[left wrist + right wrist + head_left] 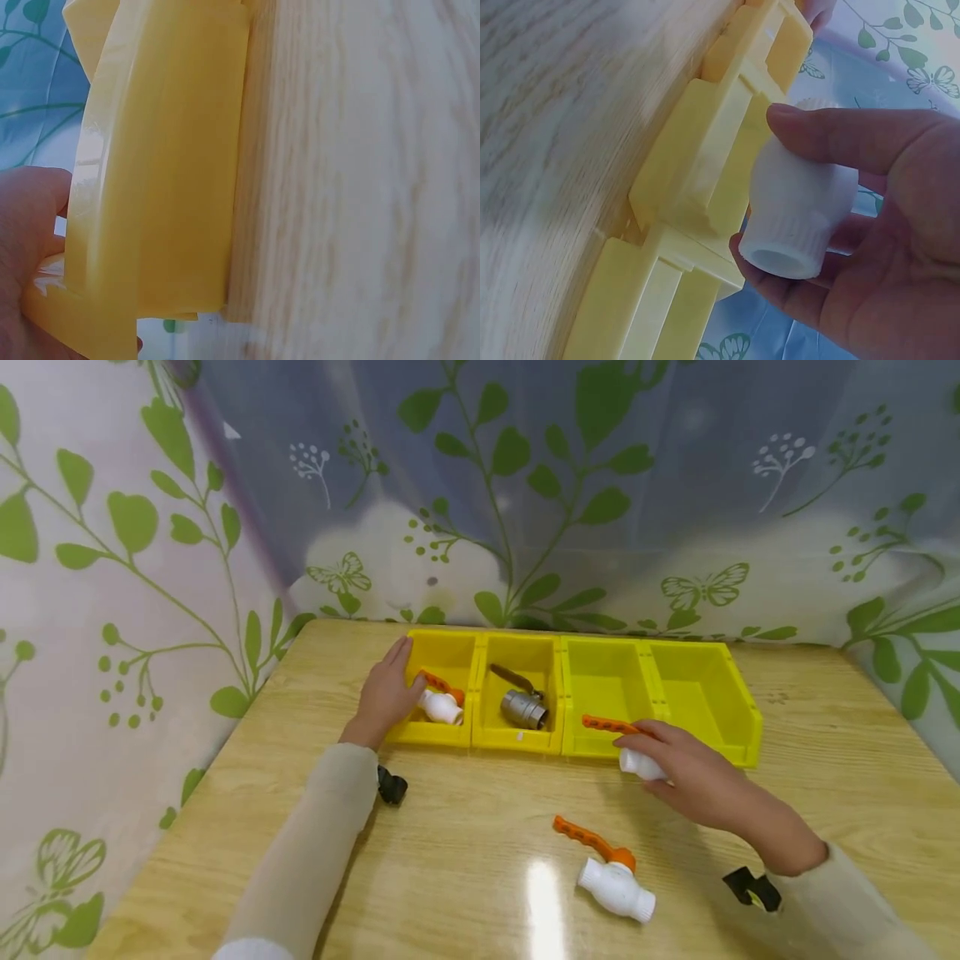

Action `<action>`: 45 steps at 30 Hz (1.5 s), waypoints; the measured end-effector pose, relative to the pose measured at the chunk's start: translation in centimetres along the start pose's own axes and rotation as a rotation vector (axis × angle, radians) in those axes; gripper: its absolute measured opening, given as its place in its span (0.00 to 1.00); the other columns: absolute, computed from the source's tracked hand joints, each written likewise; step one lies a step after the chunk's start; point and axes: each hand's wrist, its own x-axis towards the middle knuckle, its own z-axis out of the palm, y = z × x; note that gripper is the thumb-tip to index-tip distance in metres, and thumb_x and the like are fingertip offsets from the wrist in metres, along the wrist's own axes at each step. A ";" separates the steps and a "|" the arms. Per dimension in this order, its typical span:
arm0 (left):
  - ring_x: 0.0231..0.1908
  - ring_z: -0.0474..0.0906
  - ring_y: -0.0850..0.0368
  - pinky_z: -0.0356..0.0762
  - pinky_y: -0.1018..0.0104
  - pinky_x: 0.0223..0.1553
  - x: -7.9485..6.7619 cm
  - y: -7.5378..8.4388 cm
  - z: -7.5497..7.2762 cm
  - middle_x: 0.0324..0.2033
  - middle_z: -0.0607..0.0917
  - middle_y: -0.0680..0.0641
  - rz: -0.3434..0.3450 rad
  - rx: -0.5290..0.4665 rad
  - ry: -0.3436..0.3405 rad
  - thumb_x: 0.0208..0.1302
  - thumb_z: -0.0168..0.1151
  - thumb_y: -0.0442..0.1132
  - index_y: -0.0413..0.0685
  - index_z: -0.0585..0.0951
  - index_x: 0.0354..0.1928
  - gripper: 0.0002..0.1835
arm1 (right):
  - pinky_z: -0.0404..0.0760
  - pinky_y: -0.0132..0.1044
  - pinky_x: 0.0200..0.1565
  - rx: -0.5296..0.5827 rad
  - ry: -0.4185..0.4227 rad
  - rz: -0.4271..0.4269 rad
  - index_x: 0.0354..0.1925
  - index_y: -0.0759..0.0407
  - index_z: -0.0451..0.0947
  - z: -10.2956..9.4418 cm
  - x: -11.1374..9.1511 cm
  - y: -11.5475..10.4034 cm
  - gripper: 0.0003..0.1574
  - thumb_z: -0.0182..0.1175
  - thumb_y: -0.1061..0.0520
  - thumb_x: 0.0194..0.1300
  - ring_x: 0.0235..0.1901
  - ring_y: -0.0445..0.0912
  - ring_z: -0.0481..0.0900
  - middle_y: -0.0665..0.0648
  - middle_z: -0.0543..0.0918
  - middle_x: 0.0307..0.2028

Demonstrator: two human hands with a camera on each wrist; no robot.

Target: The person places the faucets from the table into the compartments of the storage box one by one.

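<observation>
Head: left hand [386,693] grips the left end of 4 yellow bins [498,742]; right hand [697,781] holds white valve [637,764] near 3rd bin from left [606,681]; 2nd valve [617,891] lies on table [450,852]. Left wrist: hand curled round bin rim [94,210]. Right wrist: thumb and fingers clasp valve body.

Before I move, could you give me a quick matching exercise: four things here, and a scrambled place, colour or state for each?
Things:
1. metal valve
2. left grip
3. right grip
4. row of bins

Place, colour or state:
A. holding a white valve
B. yellow
C. at the side of the leftmost bin
D. inside the second bin from the left

Pairs: 1-D, 2-C, 3-A, 4-B
</observation>
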 end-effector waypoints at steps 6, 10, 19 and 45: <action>0.62 0.57 0.38 0.58 0.48 0.60 0.3 0.1 0.1 0.70 0.47 0.51 -0.014 0.013 -0.005 0.65 0.46 0.47 0.49 0.46 0.71 0.36 | 0.74 0.48 0.45 -0.008 -0.002 0.020 0.52 0.58 0.72 -0.4 0.1 0.6 0.31 0.68 0.65 0.47 0.47 0.52 0.72 0.58 0.72 0.51; 0.62 0.57 0.38 0.59 0.48 0.59 0.2 0.1 0.0 0.70 0.48 0.50 -0.003 0.010 0.000 0.65 0.46 0.47 0.48 0.47 0.71 0.35 | 0.74 0.50 0.46 -0.008 -0.002 0.031 0.53 0.59 0.72 -0.6 0.2 0.9 0.31 0.67 0.65 0.49 0.48 0.53 0.72 0.59 0.72 0.52; 0.63 0.56 0.39 0.58 0.48 0.60 0.0 0.2 -0.1 0.70 0.47 0.50 -0.021 -0.004 -0.007 0.65 0.47 0.47 0.49 0.46 0.71 0.36 | 0.73 0.51 0.46 -0.019 0.043 0.004 0.54 0.61 0.71 -0.8 0.1 1.7 0.32 0.66 0.66 0.48 0.50 0.56 0.70 0.61 0.71 0.53; 0.64 0.55 0.42 0.57 0.49 0.61 0.0 0.0 0.0 0.70 0.48 0.49 0.007 -0.012 0.014 0.65 0.47 0.46 0.48 0.47 0.71 0.36 | 0.76 0.50 0.40 -0.013 0.106 0.017 0.55 0.62 0.69 -1.7 -0.2 2.6 0.34 0.66 0.68 0.48 0.46 0.57 0.71 0.64 0.70 0.53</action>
